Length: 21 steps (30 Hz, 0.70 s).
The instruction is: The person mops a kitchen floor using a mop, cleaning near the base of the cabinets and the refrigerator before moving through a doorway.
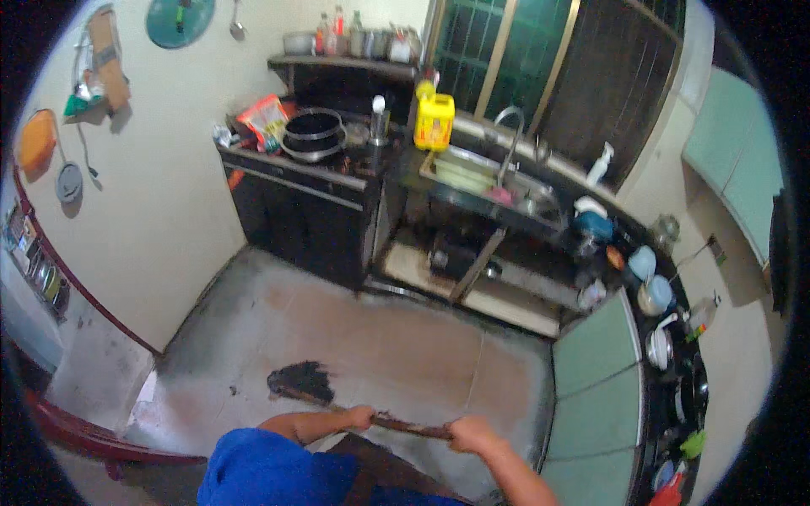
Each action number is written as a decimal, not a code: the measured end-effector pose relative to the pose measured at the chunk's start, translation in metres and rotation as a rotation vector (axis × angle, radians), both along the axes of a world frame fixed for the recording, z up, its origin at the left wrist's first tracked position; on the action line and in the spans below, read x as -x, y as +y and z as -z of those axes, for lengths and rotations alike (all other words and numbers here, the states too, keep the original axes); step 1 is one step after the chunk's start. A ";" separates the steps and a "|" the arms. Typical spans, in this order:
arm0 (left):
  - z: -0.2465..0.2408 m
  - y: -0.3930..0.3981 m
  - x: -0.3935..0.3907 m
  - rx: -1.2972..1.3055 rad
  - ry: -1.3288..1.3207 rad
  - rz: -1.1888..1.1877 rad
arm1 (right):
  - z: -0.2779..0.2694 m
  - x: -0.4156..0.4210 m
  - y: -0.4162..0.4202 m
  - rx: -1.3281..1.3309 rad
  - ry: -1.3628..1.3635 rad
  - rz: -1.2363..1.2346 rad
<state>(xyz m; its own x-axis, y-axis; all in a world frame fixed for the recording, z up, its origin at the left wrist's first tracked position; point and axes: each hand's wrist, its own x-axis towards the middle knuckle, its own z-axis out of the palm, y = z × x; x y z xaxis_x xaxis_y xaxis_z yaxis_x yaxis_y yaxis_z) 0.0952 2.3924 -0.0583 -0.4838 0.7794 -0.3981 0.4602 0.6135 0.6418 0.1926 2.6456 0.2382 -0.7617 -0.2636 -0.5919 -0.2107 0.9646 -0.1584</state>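
Note:
My left hand (359,417) is closed around the middle of a broom's wooden handle (411,425), near the bottom centre. Further right, my right hand (468,434) grips the same handle close to its upper end. The handle slants down to the left, to a dark bristled broom head (304,381) lying on the floor left of my hands. A small dark bit of debris (233,390) lies on the tiles left of the bristles.
Ahead stand a dark stove cabinet (297,221) and an open cabinet under the sink (468,177). Green cabinet doors (598,379) line the right side. A pale wall (171,253) rises at the left, with a dark red wooden piece of furniture (114,443) at the lower left.

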 end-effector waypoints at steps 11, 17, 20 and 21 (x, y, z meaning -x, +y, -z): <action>-0.019 -0.058 -0.027 0.120 0.108 -0.023 | -0.034 -0.062 -0.084 0.128 0.188 -0.174; -0.034 -0.075 -0.050 0.058 0.119 -0.038 | -0.011 -0.079 -0.091 0.147 0.235 -0.191; -0.034 -0.075 -0.058 0.029 0.138 -0.042 | -0.020 -0.085 -0.096 0.126 0.188 -0.155; -0.029 -0.077 -0.057 0.038 0.142 -0.054 | -0.024 -0.088 -0.101 0.126 0.198 -0.138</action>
<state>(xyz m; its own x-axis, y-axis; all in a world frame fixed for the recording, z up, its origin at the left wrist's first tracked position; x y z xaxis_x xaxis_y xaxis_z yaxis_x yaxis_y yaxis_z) 0.1525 2.3158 -0.0295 -0.5779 0.7365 -0.3515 0.5103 0.6623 0.5486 0.2805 2.5451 0.2622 -0.8111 -0.4347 -0.3914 -0.3773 0.9001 -0.2179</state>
